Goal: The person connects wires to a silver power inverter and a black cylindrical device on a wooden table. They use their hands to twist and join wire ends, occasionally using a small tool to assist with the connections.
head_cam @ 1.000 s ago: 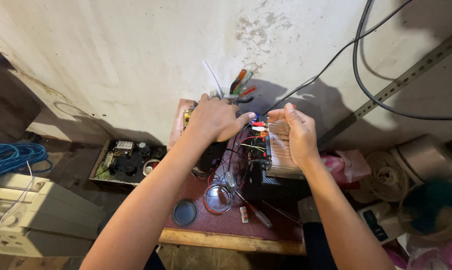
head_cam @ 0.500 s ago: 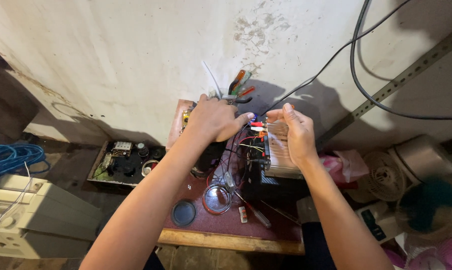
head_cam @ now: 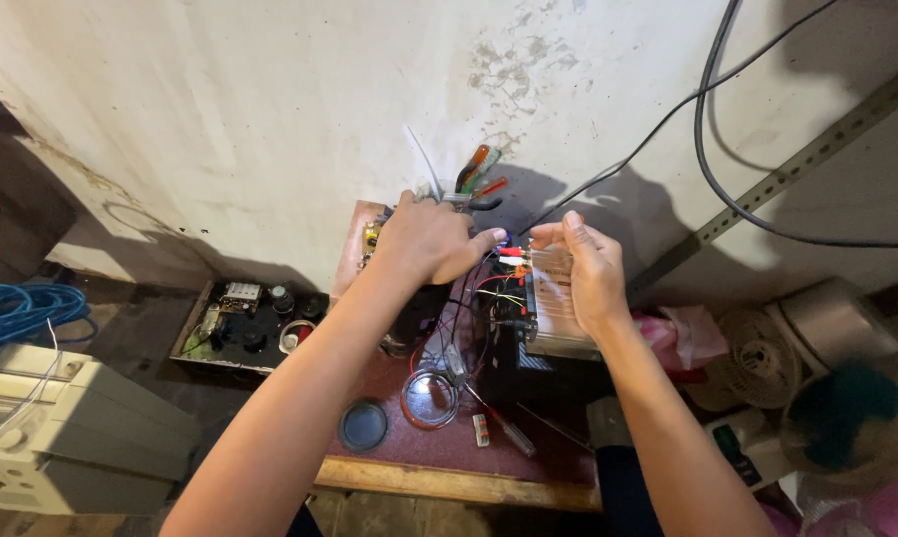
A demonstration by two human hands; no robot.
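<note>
Two bare hands were all I had in the head view, and both were up over the small red-topped wooden table (head_cam: 409,452) that stood against the stained white wall (head_cam: 270,109). I counted one finned silver metal power unit (head_cam: 551,298), held upright by my right hand (head_cam: 586,273) at the table's right side; the fingers (head_cam: 553,234) were curled over its top edge and the thumb was behind, so that hand was closed around the unit. One bundle of thin red, black and white wires (head_cam: 489,288) ran between the unit and the dark parts under my left hand (head_cam: 427,239). My left hand lay palm down, fingers bent over those parts at the back of the table, its thumb pointing toward the unit; I could not tell whether it gripped anything beneath. Both forearms reached up from the lower edge, the left slanting in from lower left.

On the tabletop I counted one round clear lens with a red rim (head_cam: 430,398), one round dark blue lid (head_cam: 362,426) and one slim screwdriver (head_cam: 499,423). Several tool handles in red and green (head_cam: 477,174) stood at the wall. One black tray of electronic parts (head_cam: 245,323) sat left of the table, one coil of blue cable (head_cam: 21,308) further left, and two dark cables (head_cam: 708,119) hung on the wall.
</note>
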